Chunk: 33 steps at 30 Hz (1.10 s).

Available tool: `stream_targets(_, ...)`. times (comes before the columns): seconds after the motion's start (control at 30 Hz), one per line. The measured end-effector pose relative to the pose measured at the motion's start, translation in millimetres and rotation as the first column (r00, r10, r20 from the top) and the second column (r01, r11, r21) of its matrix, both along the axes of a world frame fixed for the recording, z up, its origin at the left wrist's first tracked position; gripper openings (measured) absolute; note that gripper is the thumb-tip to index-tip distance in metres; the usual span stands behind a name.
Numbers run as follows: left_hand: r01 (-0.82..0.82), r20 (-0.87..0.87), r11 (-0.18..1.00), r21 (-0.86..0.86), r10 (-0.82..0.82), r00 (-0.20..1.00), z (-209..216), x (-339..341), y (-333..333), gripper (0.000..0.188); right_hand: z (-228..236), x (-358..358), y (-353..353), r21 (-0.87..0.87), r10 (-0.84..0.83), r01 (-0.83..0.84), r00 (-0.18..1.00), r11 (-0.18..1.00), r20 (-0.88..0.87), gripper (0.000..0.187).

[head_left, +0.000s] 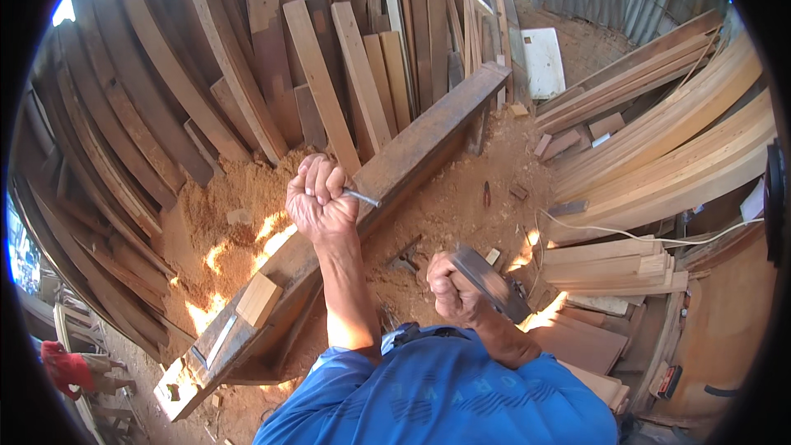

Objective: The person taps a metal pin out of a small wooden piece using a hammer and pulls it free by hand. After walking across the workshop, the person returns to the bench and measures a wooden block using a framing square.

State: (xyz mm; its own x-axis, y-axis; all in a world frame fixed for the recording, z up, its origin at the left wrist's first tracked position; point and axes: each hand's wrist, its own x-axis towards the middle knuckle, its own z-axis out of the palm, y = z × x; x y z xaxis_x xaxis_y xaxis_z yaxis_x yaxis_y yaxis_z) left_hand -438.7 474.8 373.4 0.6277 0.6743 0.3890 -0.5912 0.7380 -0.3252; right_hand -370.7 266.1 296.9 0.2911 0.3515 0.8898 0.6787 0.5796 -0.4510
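My left hand [320,199] is closed in a fist over the long wooden bench beam [428,128], with a thin grey metal rod [362,197] sticking out to the right. Most of that rod is hidden by the fingers. In front of my body, right of the beam, my right hand [451,287] is wrapped around a dark oblong block [488,282]. Motion smears the block, so I cannot tell its exact kind. The two hands and what they hold are apart. A light wood block [259,300] lies on the beam's near part, beside a flat metal strip [221,341].
Tall planks [173,58] lean along the left and far side above a sawdust heap [222,214]. Stacked boards [667,148] line the right. On the dirt floor lie pliers [487,194] and a dark metal tool [404,255]. A person in red [66,369] is at lower left.
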Motion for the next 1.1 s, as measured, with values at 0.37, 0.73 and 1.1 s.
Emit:
stream_targets(0.37,0.013,-0.038,0.999,-0.052,-0.015,0.999,1,7,-12,0.011,21,-5,-7,-0.340,0.004,0.025,0.996,0.940,0.085,0.020)
stream_targets(0.73,0.010,-0.024,0.999,0.035,-0.009,1.000,6,-10,-13,0.011,8,-8,-13,-0.227,0.133,-0.208,0.943,0.951,-0.306,0.009)
stream_targets(1.1,0.147,-0.245,0.954,0.260,-0.082,0.966,-18,5,-51,0.019,30,6,-1,-0.296,0.061,-0.265,0.831,0.918,-0.552,0.030)
